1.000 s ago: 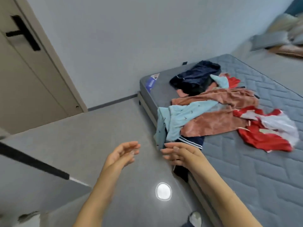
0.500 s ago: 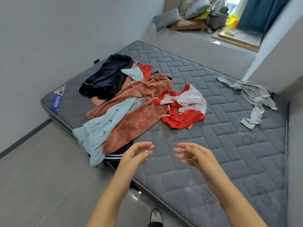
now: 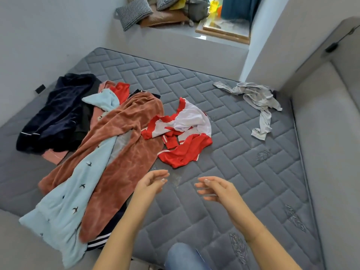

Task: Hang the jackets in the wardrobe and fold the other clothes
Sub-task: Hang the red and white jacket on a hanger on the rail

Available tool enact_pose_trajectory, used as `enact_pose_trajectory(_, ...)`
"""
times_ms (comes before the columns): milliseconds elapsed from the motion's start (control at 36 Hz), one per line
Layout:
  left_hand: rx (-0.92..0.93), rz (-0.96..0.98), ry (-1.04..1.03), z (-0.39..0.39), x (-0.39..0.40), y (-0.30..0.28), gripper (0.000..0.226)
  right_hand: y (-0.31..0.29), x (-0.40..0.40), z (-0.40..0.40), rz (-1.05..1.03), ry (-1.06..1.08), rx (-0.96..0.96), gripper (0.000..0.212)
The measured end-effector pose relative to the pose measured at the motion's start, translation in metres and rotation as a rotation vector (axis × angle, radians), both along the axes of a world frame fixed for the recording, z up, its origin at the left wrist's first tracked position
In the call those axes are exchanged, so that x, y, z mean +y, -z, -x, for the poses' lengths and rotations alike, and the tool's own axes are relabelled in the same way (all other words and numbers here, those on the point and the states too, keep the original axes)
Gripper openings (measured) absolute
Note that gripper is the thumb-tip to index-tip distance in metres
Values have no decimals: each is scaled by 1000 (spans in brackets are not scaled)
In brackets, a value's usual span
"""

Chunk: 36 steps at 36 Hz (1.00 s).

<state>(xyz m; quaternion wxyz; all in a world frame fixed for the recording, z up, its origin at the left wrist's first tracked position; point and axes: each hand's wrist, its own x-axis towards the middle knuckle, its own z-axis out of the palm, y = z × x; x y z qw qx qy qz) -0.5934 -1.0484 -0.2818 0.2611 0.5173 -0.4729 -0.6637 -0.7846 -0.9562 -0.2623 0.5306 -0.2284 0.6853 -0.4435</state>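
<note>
A pile of clothes lies on the left half of the grey quilted mattress (image 3: 243, 156): a dark navy garment (image 3: 56, 114), a rust-brown fleece garment (image 3: 124, 145), a light blue garment with small bird prints (image 3: 72, 197), and a red and white garment (image 3: 181, 133). A crumpled grey garment (image 3: 257, 100) lies alone at the far right. My left hand (image 3: 151, 182) and my right hand (image 3: 216, 189) hover over the bare mattress in front of the pile, palms facing each other, fingers apart, holding nothing.
A padded grey headboard (image 3: 329, 133) runs along the right side. Beyond the mattress, a raised window ledge (image 3: 175, 36) carries cushions and bags. A grey wall stands on the left. My knee in blue jeans (image 3: 185, 256) touches the near edge.
The view has swung right from the door and floor onto the whole mattress. Both hands stayed in front of me, empty, and are now over the mattress.
</note>
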Motion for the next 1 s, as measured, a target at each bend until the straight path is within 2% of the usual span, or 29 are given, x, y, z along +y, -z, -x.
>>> enact_pose_trajectory(250, 34, -168, -76, 55, -78, 44, 31, 58, -105, 62, -97, 21, -14, 16)
enact_pose_trajectory(389, 5, -220, -110, 109, -137, 77, 28, 123, -175, 126, -164, 52, -45, 11)
enact_pose_trajectory(472, -34, -290, -204, 150, -172, 101, 27, 169, -216, 168, -240, 63, -24, 11)
enact_pose_trajectory(611, -104, -390, -212, 219, -224, 159, 25, 258, -277, 225, -401, 128, -126, 57)
enact_pose_trajectory(694, -140, -430, -202, 245, -249, 191, 26, 306, -309, 244, -503, 238, -228, 81)
enact_pose_trajectory(750, -157, -439, -224, 252, -257, 209, 25, 335, -328, 254, -537, 321, -314, 88)
enact_pose_trajectory(833, -174, -453, -251, 248, -257, 229, 25, 371, -353, 264, -515, 490, -411, 79)
enact_pose_trajectory(917, -173, -507, -298, 230, -247, 239, 25, 390, -366, 264, -443, 655, -285, 64)
enact_pose_trajectory(1000, -177, -578, -398, 208, -233, 240, 23, 386, -374, 261, -345, 657, -201, 40)
